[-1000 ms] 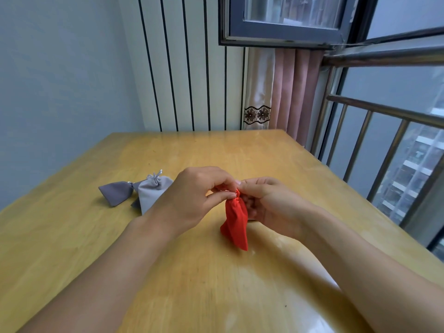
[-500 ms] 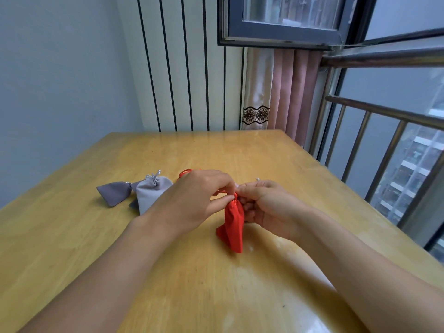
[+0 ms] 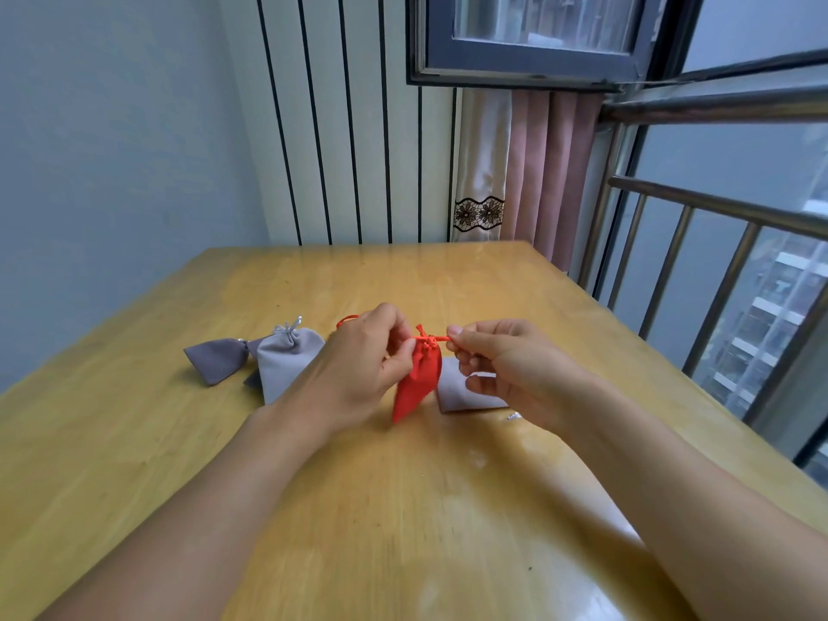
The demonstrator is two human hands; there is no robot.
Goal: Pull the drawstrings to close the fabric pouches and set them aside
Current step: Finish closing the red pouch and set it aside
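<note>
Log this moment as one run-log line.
step: cinching red pouch | left hand: cord | right hand: cord | set aside: two grey pouches

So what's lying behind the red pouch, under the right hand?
A light grey pouch lies flat on the table behind the red pouch. The right hand covers its far end, so its drawstring end cannot be seen.

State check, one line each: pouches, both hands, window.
red pouch: mouth cinched shut, held up off the table
red drawstring: pulled out sideways, pinched at both ends
left hand: closed on the drawstring and the pouch neck
right hand: pinching the drawstring end
dark grey pouch: cinched shut, lying on the table
light grey pouch: cinched shut, lying
grey pouch behind the right hand: lying flat, mouth hidden
window: swung open
</note>
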